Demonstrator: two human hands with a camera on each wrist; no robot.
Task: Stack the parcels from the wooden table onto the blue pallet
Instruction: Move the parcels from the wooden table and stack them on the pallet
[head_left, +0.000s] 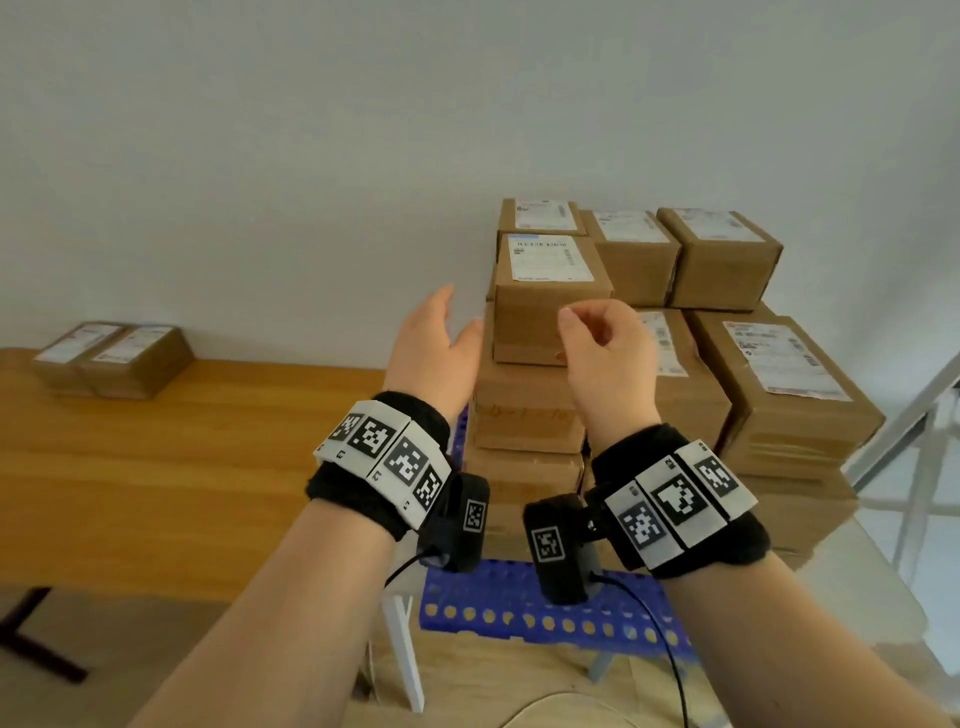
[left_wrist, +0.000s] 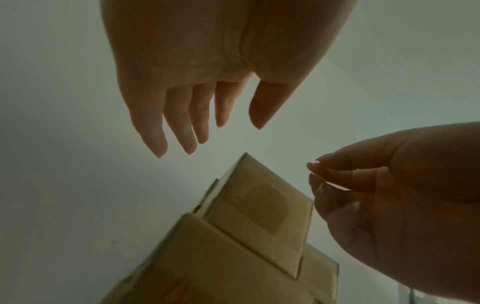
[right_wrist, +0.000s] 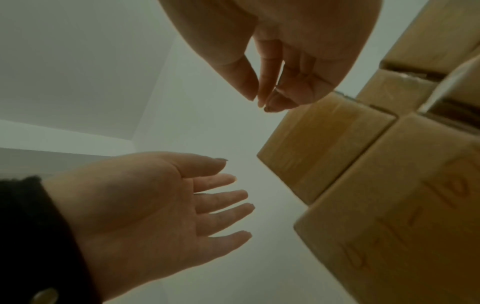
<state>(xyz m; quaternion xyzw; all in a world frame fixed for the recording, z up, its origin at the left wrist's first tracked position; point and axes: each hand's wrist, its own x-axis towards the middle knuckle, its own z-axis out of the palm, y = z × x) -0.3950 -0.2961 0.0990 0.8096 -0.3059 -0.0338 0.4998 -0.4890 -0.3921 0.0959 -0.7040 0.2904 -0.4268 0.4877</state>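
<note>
A long wooden table (head_left: 171, 467) with a smooth orange-brown top stands at the left by the pale wall. Two flat brown cardboard parcels (head_left: 111, 358) with white labels lie side by side, touching, at its far left corner. Just beside the table is a blue plastic pallet (head_left: 519, 613) full of round holes. A tall stack of brown cardboard boxes (head_left: 524, 415) sits on it.

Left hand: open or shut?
Open: left hand shows straight, spread fingers, holding nothing, beside the stacked parcels.
</note>
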